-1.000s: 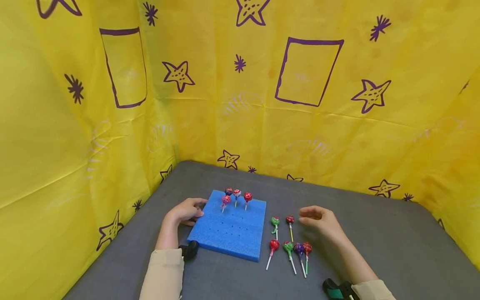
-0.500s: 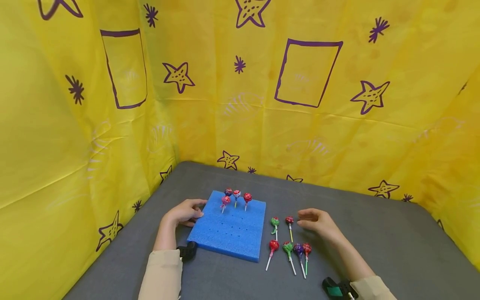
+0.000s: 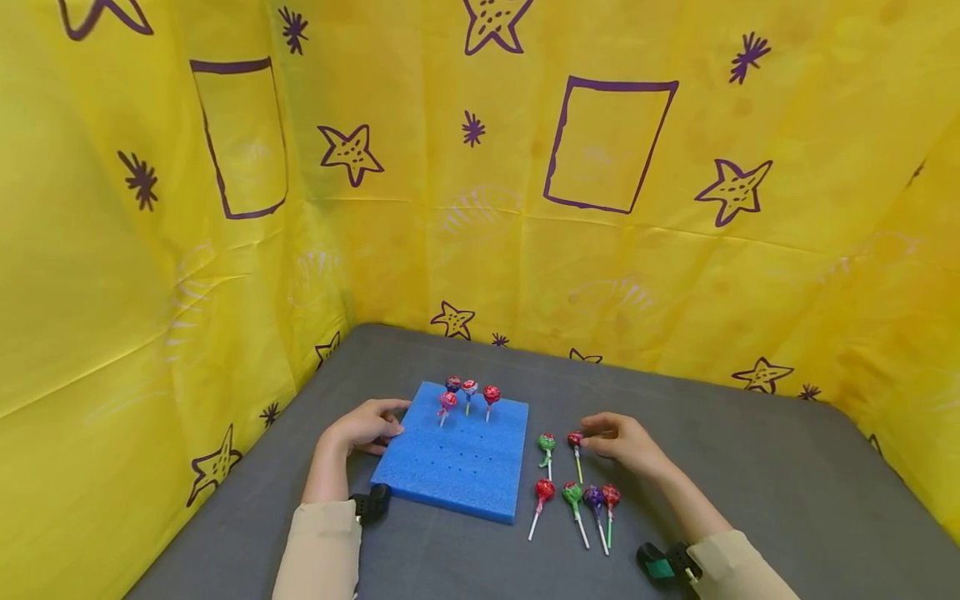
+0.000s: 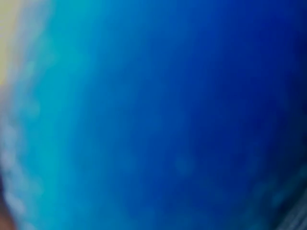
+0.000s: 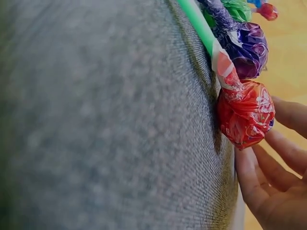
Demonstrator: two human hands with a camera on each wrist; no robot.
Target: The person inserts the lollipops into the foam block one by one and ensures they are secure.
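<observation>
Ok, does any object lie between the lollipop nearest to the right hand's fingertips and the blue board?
Yes: a green-wrapped lollipop lies on the table, between the dark red lollipop and the blue board.

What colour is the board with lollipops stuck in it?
Blue; the head view shows the board best.

Place: looks to me like a curtained-off filming booth, can't tell what building it's in
Walls: creased yellow fabric sheets point(image 3: 420, 250) with purple stars point(image 3: 735, 192) and purple four-sided outlines point(image 3: 609, 146), hung at the back and both sides
Table: dark grey flat top point(image 3: 750, 454), rounded far corners, right by the fabric
Wrists: black strapped-on camera units point(image 3: 372, 503), so I'd say recording setup
</observation>
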